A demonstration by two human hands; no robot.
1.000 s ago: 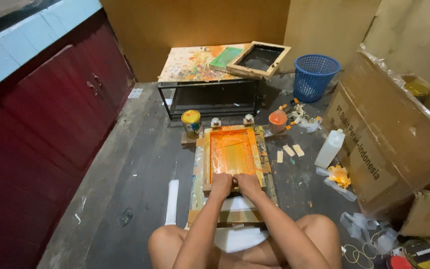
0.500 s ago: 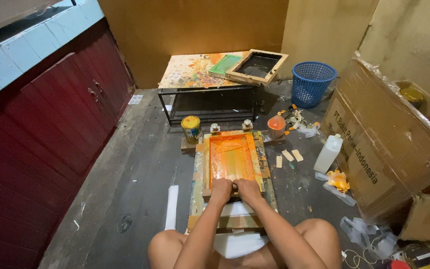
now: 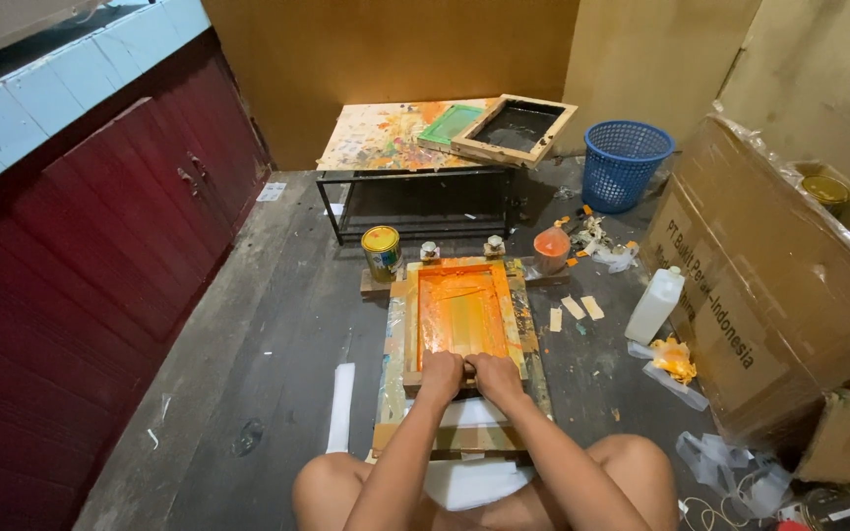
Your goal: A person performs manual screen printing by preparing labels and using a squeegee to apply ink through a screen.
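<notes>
Both hands (side by side) grip squeegee on orange screen frame [image 3: 462,317].

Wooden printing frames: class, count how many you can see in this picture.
2. One wooden frame lies on the floor, inked orange, under both hands. The other wooden frame rests on the paint-splattered table, overhanging its right edge. More may be out of view.

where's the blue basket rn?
Head view, upper right: the blue basket stands on the floor against the back wall, just right of the paint-stained table and left of the big cardboard box.
</notes>
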